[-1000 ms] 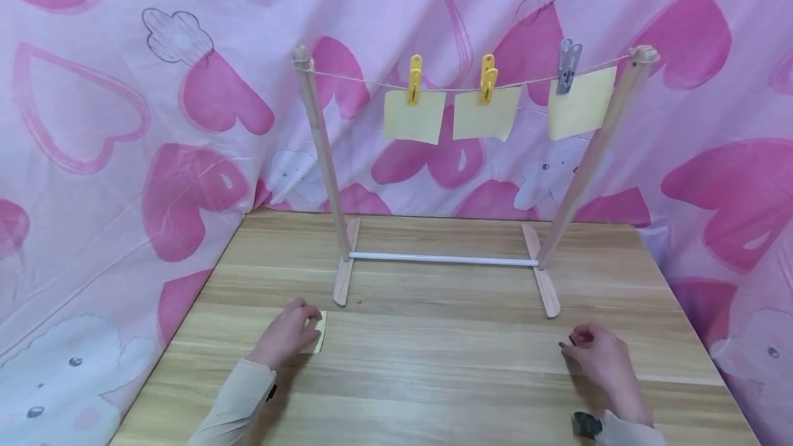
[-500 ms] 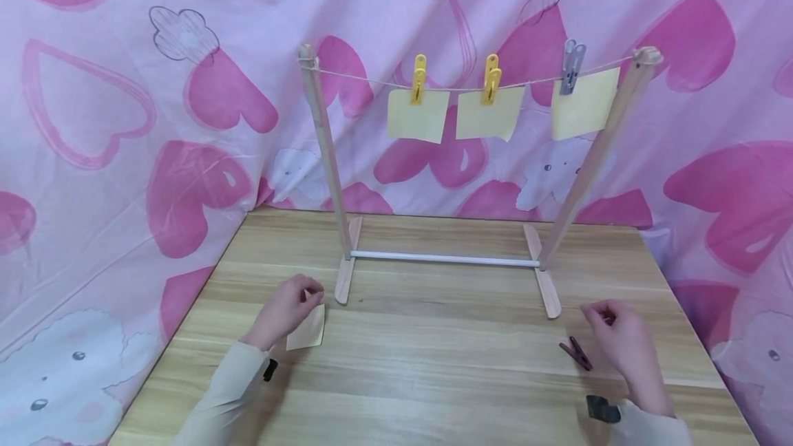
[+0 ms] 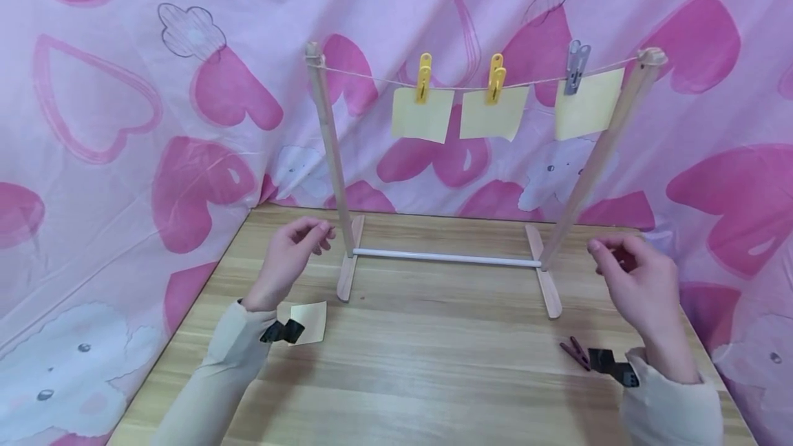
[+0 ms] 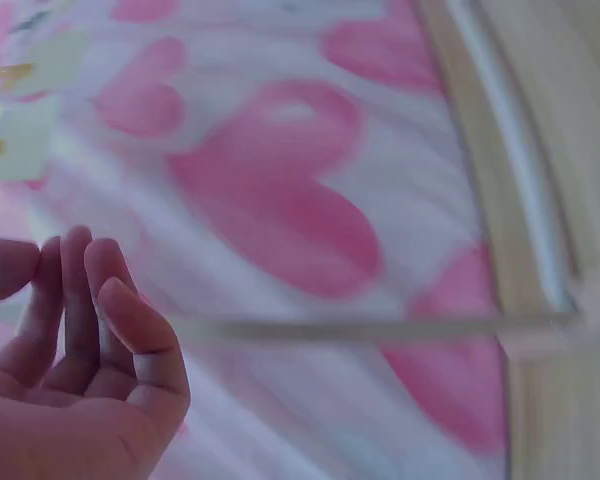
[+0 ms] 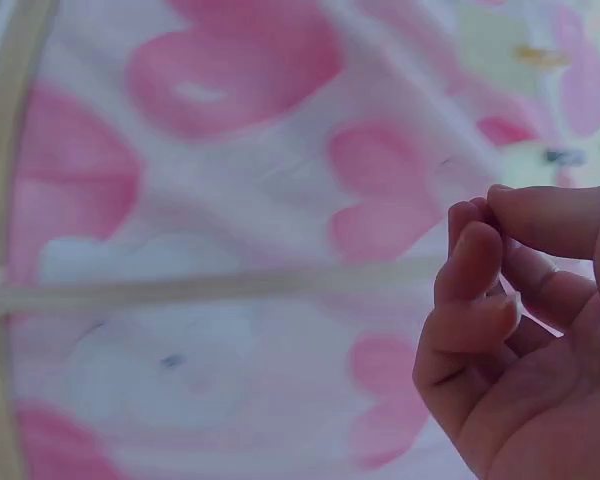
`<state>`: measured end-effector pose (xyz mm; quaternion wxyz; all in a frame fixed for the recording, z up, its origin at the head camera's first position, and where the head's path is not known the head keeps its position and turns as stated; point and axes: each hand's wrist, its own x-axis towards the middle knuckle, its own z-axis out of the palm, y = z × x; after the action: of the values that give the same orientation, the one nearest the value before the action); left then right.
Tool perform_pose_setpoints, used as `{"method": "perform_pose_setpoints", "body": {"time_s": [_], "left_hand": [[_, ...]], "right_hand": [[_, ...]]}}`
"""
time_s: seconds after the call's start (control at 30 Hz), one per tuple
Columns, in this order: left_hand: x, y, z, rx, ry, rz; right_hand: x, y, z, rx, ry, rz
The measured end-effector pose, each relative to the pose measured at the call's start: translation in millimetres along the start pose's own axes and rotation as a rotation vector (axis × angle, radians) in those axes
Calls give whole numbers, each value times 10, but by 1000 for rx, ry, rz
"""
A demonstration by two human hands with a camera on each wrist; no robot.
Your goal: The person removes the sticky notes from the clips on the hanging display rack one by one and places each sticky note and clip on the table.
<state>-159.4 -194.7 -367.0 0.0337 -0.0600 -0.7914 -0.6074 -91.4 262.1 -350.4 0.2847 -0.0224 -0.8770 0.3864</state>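
Note:
My left hand (image 3: 290,260) is raised beside the rack's left post, its fingers loosely bent and holding nothing. In the left wrist view the left hand (image 4: 90,370) shows a bare palm. Pale yellow paper (image 3: 311,323) lies on the table below the left wrist, partly covered by it. My right hand (image 3: 641,288) is raised to the right of the rack, thumb close to the bent fingers. The right wrist view shows nothing in the right hand (image 5: 520,330). A dark purple clothespin (image 3: 576,353) lies on the table by the right wrist.
A wooden rack with a left post (image 3: 330,157), a right post (image 3: 601,157) and a white crossbar (image 3: 446,257) stands on the table (image 3: 434,377). Its string bears three papers, under two yellow clothespins (image 3: 495,80) and a grey clothespin (image 3: 575,69). Pink-patterned cloth (image 3: 235,5) surrounds the table.
The right hand has let go of the purple clothespin, which stays on the table. My left hand has left the paper. Both hands have risen and moved away from me.

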Motion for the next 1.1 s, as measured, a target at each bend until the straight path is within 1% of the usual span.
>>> {"method": "perform_pose_setpoints", "body": {"time_s": [0.2, 0.27, 0.4, 0.47, 0.53, 0.63, 0.73, 0.83, 0.93, 1.03, 1.1], "left_hand": [[130, 309, 158, -257, 20, -23], [173, 405, 221, -315, 33, -37], [273, 601, 332, -348, 32, -40], [327, 706, 380, -334, 10, -27], [385, 803, 419, -319, -7, -7], [460, 932, 460, -310, -28, 7], [539, 1019, 504, -343, -35, -10], [618, 1086, 565, -415, -55, -46], [698, 1132, 631, -505, -71, -86], [778, 1167, 694, -579, -80, -127], [819, 1189, 734, -608, -87, -151]], "right_hand": [[230, -473, -13, 102, -28, -104], [303, -633, 1, 135, -41, -155], [460, -939, 17, 185, -71, -298], [546, -1089, 18, 207, -77, -365], [626, -1237, 10, 210, -81, -405], [726, -1449, 21, 214, -103, -428], [805, -1636, 75, 207, -133, -432], [871, -1788, 175, 219, -172, -424], [926, -1904, 289, 227, -213, -393], [980, -1982, 394, 212, -243, -382], [1017, -2026, 450, 190, -262, -373]]}}
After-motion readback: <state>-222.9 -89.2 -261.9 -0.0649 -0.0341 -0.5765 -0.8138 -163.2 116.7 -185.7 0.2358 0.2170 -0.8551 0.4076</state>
